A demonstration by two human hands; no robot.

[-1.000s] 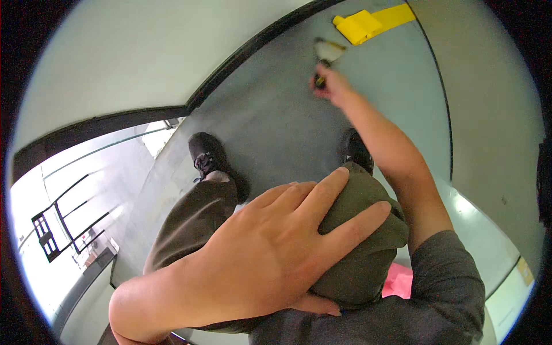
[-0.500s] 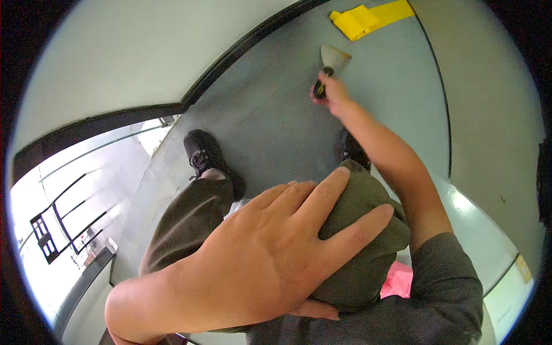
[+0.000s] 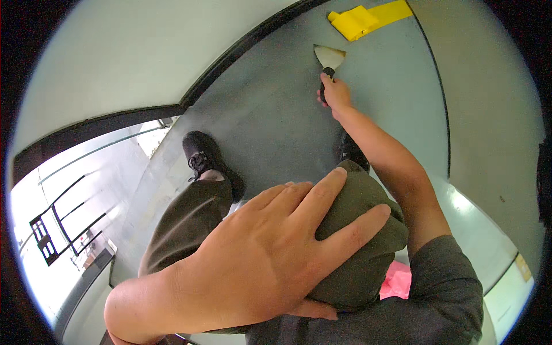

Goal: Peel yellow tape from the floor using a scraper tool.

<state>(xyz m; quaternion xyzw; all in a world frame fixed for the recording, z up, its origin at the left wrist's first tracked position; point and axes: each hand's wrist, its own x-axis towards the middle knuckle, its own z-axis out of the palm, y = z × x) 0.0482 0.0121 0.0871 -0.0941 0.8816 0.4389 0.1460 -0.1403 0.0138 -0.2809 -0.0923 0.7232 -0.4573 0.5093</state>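
My right hand (image 3: 335, 93) is wrapped round the black handle of a putty knife (image 3: 330, 56). The knife's wide, pale metal blade fans out away from me over the grey floor (image 3: 270, 98); I cannot tell whether its edge touches the surface. Across my bent knee in dark green trousers (image 3: 368, 230) lies my left hand (image 3: 270, 247), palm down with the fingers spread, holding nothing. Beyond the blade is a yellow folded strip (image 3: 359, 22), flat on the floor near the far edge.
A pale wall with a black skirting board (image 3: 230, 54) curves along the left, and another wall (image 3: 489, 115) stands at the right. My black shoe (image 3: 201, 154) is on the floor at the left. Something pink (image 3: 397, 280) shows beside my right sleeve. A black rack-like frame (image 3: 49, 230) appears far left.
The putty knife has turned, its blade now swung slightly to the left, and my right hand has shifted a little with it. My left hand stays on the knee.
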